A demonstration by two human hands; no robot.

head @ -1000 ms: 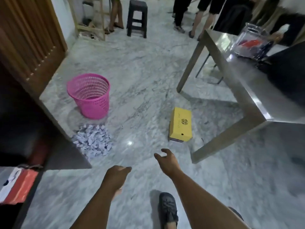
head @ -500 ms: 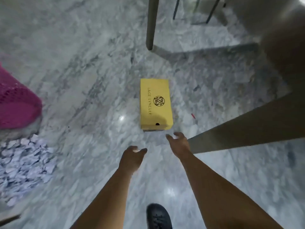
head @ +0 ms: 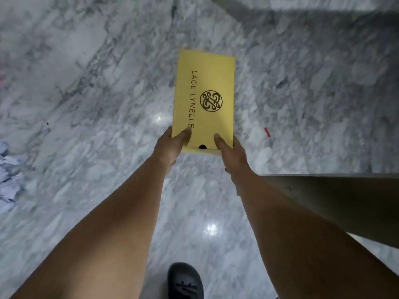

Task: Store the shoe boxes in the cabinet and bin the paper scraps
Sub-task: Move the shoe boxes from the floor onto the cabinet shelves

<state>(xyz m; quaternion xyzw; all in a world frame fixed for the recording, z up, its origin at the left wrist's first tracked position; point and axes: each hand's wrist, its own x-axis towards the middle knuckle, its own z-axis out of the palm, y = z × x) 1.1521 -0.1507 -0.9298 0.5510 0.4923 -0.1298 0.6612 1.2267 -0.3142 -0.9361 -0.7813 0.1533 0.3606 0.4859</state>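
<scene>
A yellow shoe box (head: 205, 87) with dark lettering and a round emblem lies lengthwise on the marble floor in the middle of the view. My left hand (head: 170, 145) grips its near left corner, thumb on the lid. My right hand (head: 228, 149) grips the near right corner, thumb also on top. A pile of white paper scraps (head: 8, 178) shows at the left edge. The cabinet and the bin are out of view.
A metal table leg (head: 336, 203) slants in from the right, close beside my right forearm. Another leg's foot (head: 228, 7) is at the top. My dark shoe (head: 185, 281) stands at the bottom. A small red scrap (head: 267, 132) lies right of the box.
I have bent closer to the floor and both hands have reached forward from open air onto the near end of the yellow box. The pink bin has left the view.
</scene>
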